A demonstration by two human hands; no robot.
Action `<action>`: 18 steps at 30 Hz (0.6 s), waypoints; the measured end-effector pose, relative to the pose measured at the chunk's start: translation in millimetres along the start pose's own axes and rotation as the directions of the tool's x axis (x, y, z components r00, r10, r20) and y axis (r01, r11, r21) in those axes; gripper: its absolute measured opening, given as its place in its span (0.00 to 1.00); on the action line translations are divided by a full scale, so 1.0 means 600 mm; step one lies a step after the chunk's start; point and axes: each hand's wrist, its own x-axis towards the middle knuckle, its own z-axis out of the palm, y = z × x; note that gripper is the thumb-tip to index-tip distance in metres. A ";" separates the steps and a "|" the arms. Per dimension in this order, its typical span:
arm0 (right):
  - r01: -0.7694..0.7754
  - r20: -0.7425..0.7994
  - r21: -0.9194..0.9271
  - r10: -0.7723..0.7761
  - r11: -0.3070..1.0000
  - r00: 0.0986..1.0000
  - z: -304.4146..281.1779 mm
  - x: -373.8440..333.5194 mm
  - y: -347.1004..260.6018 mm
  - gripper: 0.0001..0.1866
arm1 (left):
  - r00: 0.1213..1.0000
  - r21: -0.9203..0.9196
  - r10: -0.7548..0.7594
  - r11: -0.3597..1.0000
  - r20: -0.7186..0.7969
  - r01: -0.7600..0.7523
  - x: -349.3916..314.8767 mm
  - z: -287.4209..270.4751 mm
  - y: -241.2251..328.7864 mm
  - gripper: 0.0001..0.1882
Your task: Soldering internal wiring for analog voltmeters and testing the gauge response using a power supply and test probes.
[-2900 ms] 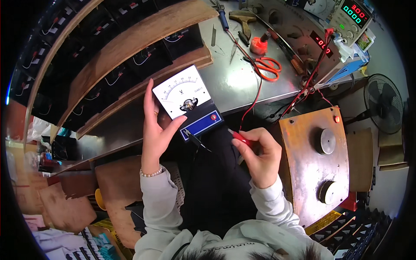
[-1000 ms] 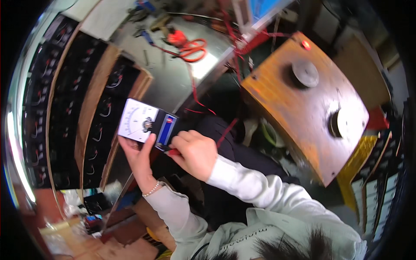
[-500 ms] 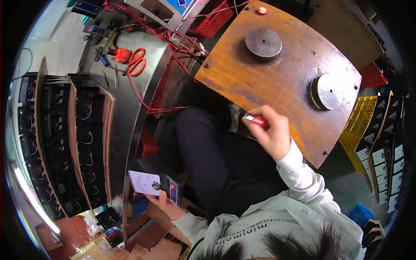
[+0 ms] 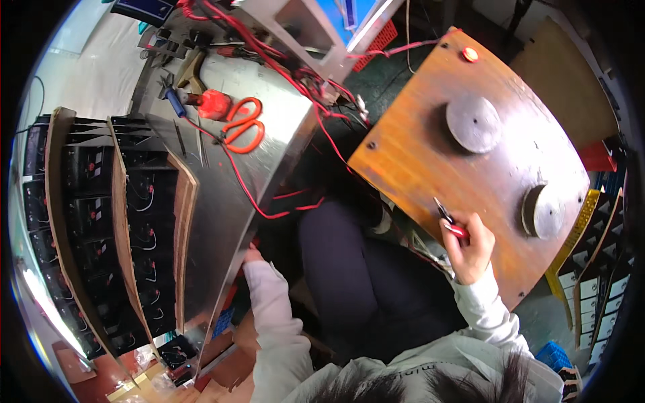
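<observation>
The right hand pinches a red-handled tool over the brown box's near edge; well left, the left hand half shows beside the bench, grip unclear.

My right hand is curled in a pinch; my left arm extends forward, left hand mostly hidden.

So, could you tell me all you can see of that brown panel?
The brown panel, at the person's right, is stained and shiny; its material is unclear. Two thick grey metal discs sit on it, each with a dark centre dot. A red lamp glows near its top corner; dark fasteners mark other corners. The right hand, holding a red-handled pointed tool, is over its near edge; contact can't be judged.
</observation>
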 end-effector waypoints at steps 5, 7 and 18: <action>0.012 0.057 -0.182 -0.001 0.983 0.998 -0.001 -0.002 -0.005 0.09 | 0.972 -0.069 0.001 0.997 -0.237 -0.018 0.088 -0.062 -0.096 0.27; -0.050 0.040 -0.218 0.060 0.975 0.997 0.003 -0.005 -0.014 0.08 | 0.940 -0.088 0.028 0.994 -0.339 -0.061 0.092 -0.074 -0.124 0.26; 0.044 0.049 -0.311 -0.031 0.949 0.998 0.019 0.002 0.004 0.08 | 0.641 -0.119 0.214 0.892 -0.737 -0.435 0.131 -0.034 -0.163 0.24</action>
